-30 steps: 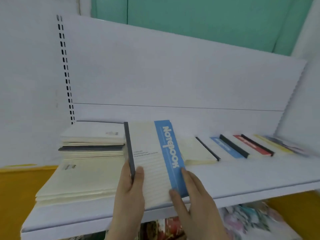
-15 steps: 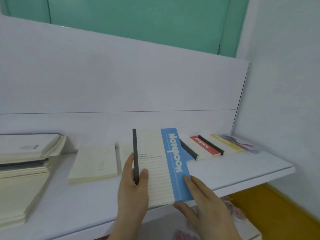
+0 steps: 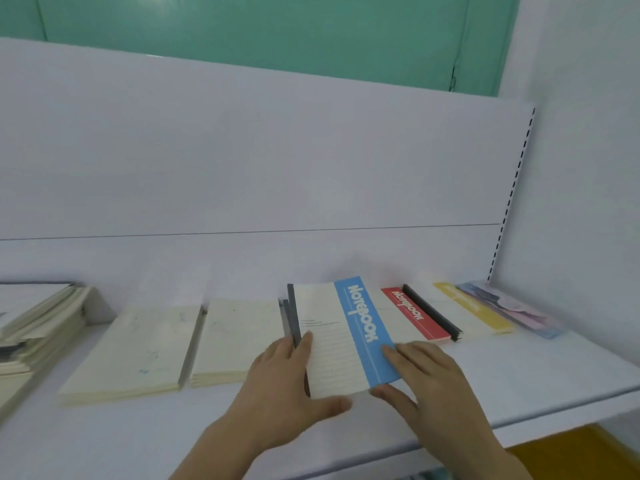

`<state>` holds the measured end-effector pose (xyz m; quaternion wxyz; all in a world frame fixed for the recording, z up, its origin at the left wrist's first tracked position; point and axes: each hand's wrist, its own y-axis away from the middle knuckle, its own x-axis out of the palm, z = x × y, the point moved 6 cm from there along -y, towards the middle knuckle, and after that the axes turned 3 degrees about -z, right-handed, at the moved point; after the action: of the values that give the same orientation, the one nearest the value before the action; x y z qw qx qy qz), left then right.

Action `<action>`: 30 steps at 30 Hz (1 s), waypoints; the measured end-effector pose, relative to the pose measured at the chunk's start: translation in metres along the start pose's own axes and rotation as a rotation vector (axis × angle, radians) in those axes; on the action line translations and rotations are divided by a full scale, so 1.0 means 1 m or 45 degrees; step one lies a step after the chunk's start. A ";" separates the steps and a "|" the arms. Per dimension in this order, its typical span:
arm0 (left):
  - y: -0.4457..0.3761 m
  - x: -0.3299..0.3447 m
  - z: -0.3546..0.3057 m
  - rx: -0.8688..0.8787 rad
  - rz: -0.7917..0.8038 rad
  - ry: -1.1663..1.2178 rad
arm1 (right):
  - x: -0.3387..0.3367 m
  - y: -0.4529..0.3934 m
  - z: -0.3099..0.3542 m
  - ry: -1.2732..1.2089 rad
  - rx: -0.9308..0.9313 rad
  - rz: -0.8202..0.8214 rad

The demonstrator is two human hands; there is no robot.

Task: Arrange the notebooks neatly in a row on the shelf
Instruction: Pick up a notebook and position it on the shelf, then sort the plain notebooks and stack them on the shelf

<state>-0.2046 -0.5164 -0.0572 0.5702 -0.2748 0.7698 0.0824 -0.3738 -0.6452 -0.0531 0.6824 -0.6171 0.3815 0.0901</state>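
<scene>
A cream notebook with a blue band reading NOTEBOOK (image 3: 346, 330) lies on the white shelf (image 3: 540, 372), on top of another notebook in the row. My left hand (image 3: 287, 386) grips its dark spine and near corner. My right hand (image 3: 429, 379) holds its blue near-right corner, fingers on the cover. To the right lie a red-banded notebook (image 3: 412, 313), a yellow-banded notebook (image 3: 471, 310) and a pastel-covered notebook (image 3: 512, 310). To the left lie two plain cream notebooks (image 3: 239, 337) (image 3: 135, 351).
A stack of cream notebooks (image 3: 38, 323) sits at the far left of the shelf. The white back panel (image 3: 277, 161) rises behind the row, and a white side wall (image 3: 588, 202) closes the shelf on the right. Below the shelf's front edge the floor is yellow (image 3: 581, 452).
The blue-banded notebook has moved away from me and to the right, down onto the row beside the red one. The view has shifted to the right.
</scene>
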 end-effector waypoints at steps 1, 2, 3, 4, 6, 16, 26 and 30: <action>-0.008 0.001 0.004 0.028 0.013 -0.069 | 0.009 -0.005 -0.004 0.002 -0.013 0.015; -0.018 0.004 0.010 0.045 0.009 -0.099 | 0.019 -0.010 -0.007 0.000 -0.022 0.035; -0.026 0.007 0.016 0.062 0.005 -0.102 | 0.029 -0.015 -0.010 -0.017 -0.027 0.057; -0.034 0.010 0.020 0.076 0.006 -0.102 | 0.039 -0.019 -0.013 -0.042 -0.030 0.073; -0.048 0.018 0.028 0.066 0.037 -0.103 | 0.056 -0.027 -0.019 -0.080 -0.039 0.099; -0.084 0.037 0.040 0.081 0.024 -0.460 | 0.126 -0.044 -0.050 -0.107 -0.173 0.343; -0.085 0.035 0.043 0.025 -0.003 -0.373 | 0.137 -0.057 -0.053 -0.188 -0.322 0.475; -0.081 0.040 0.041 0.039 0.002 -0.348 | 0.133 -0.058 -0.050 -0.191 -0.343 0.499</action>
<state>-0.1365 -0.5796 -0.0928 0.6737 -0.2517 0.6864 0.1079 -0.2676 -0.7497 -0.0901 0.5898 -0.6084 0.4267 0.3161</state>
